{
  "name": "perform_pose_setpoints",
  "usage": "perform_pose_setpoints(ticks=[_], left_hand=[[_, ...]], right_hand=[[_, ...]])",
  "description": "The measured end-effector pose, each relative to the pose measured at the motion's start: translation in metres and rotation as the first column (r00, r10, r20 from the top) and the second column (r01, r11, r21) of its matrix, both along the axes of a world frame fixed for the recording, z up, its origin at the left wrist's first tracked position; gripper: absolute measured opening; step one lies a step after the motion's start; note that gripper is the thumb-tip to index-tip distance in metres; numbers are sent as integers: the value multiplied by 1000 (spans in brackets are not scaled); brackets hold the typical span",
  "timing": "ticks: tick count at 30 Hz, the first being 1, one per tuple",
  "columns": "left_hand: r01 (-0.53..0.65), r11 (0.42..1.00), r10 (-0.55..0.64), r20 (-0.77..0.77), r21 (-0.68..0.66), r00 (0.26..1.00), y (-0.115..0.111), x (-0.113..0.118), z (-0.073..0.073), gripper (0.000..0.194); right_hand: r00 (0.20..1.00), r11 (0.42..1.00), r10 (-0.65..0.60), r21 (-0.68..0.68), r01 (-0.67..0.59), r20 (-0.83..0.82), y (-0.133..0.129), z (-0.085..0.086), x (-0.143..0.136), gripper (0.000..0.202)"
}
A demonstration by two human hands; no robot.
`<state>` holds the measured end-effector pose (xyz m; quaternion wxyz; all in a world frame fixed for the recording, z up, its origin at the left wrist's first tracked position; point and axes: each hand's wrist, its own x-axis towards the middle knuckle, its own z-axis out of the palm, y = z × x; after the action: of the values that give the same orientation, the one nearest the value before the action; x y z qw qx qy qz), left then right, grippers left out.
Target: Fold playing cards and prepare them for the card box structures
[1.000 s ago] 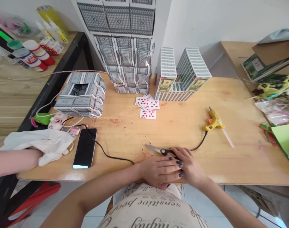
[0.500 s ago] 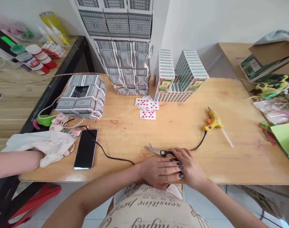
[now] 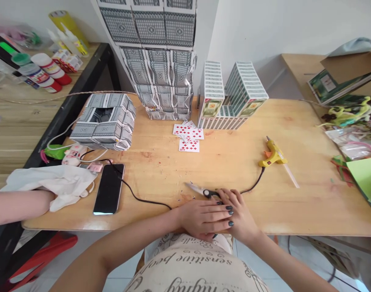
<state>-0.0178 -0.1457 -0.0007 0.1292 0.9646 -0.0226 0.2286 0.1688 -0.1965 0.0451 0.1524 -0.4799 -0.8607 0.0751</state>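
My left hand (image 3: 202, 219) lies flat at the table's front edge, its dark-nailed fingers stretched across my right hand (image 3: 238, 213). The right hand's fingers point forward and rest loosely over the handles of the black-handled scissors (image 3: 197, 188); part of the handles is hidden under them. The scissors' blades point left and away from me. Beyond them lie several red diamond playing cards (image 3: 189, 145) in an overlapping pile. A yellow glue gun (image 3: 272, 156) with a clear glue stick in its back rests right of my hands.
At the back stand a tall grey playing-card structure (image 3: 164, 73) and a U-shaped stack of card boxes (image 3: 223, 123). A hollow card block (image 3: 109, 132), a phone (image 3: 108, 190) and a black cord (image 3: 143, 200) are on the left. Another person's arm (image 3: 18, 207) rests by a white cloth (image 3: 72, 182).
The view has shifted very slightly. My hands keep the same pose, the left across the right, with the scissors under the right fingers.
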Motion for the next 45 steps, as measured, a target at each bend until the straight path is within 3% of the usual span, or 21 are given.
perform_pose_setpoints(ticks=[7,12,19,24,31,36,41,45], left_hand=[[6,1000,-6,13,12,1000,-1,-1,-4,51],[-47,999,45,100,15,994,0,1,0,50],[-35,999,36,48,-8,998,0,2,2,52],[-58,998,59,53,-20,997,0,1,0,55],[-84,995,89,103,-52,991,1,3,-1,50],[-53,996,55,42,-67,998,1,3,-2,51],[-51,996,55,62,-67,997,0,2,-3,52],[-87,995,91,81,-52,993,0,2,-2,48]], right_hand=[[994,999,38,-14,-40,-100,-8,-2,0,25],[997,1000,20,-21,-21,-74,-9,-1,3,29],[999,999,31,32,-30,-45,-16,-7,-3,25],[999,999,-28,42,27,24,-3,-7,-2,29],[991,998,51,34,-47,-124,-6,-3,-1,16],[992,1000,27,15,-26,-120,-5,-6,0,28],[999,999,-46,6,46,-7,6,-6,5,36],[990,998,59,25,-57,-128,-1,-9,4,24]])
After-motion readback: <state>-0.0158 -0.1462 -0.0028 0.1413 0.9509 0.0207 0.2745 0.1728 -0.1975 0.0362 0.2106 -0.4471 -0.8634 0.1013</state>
